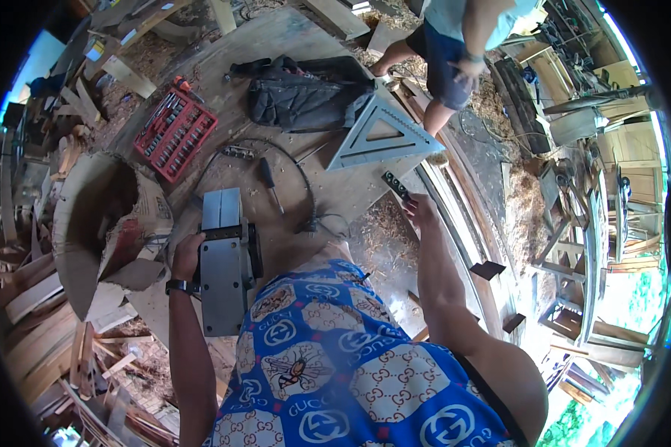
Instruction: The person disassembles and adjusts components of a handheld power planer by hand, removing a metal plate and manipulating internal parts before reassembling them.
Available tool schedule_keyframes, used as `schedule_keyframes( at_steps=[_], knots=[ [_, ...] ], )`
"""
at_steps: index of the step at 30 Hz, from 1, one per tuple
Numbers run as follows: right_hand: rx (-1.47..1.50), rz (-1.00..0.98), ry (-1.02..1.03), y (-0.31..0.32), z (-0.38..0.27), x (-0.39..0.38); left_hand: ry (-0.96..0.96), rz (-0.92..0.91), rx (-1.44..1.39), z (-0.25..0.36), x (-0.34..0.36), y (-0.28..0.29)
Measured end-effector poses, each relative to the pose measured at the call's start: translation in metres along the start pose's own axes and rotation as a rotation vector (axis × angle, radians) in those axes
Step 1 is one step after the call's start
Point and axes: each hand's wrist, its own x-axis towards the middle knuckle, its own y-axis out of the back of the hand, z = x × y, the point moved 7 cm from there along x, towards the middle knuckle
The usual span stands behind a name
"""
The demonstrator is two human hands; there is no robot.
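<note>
My left hand [190, 254] is closed on a grey metal power tool [224, 290], which looks like an upturned planer, with a dark bar across it. My right hand [417, 209] grips a short dark strip with round holes [395, 182], held out near the worktable's [328, 201] right edge. Between my hands lie a dark-handled screwdriver [268, 179], a black cable [306, 182] and a small metal part [238, 152]. A large triangular square [380, 153] rests just beyond my right hand.
A red socket set [175, 134] and a black bag [306, 104] lie farther back. A torn cardboard box [97, 216] stands at left. A co-worker's legs and hand [466, 71] are at top right, beside long rails [462, 223]. Wood scraps and shavings surround the table.
</note>
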Motion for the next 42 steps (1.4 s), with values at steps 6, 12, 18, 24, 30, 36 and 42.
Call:
schedule_keyframes(
  at_steps=[6, 12, 18, 24, 30, 36, 42],
  knots=[
    [0.294, -0.348, 0.118, -0.034, -0.008, -0.001, -0.063, 0.057, 0.026, 0.003, 0.001, 0.005],
    [0.201, -0.136, 0.016, -0.041, 0.006, 0.0, -0.164, 0.086, 0.139, 0.001, -0.009, 0.003],
    [0.163, -0.314, 0.061, -0.053, 0.01, -0.003, -0.135, 0.063, 0.109, 0.002, -0.005, -0.002],
    [0.151, -0.468, 0.174, -0.132, -0.032, -0.062, -0.152, 0.069, 0.122, 0.013, -0.015, -0.003],
    [-0.359, -0.746, 0.42, -0.283, -0.045, -0.143, 0.093, 0.094, 0.0, 0.013, -0.013, -0.001],
    [-0.808, -0.869, 0.657, -0.394, -0.049, -0.229, 0.207, 0.136, -0.136, -0.013, -0.006, -0.006],
    [-0.947, -0.857, 0.741, -0.428, -0.035, -0.244, 0.058, 0.292, -0.192, -0.013, -0.009, -0.001]
  ],
)
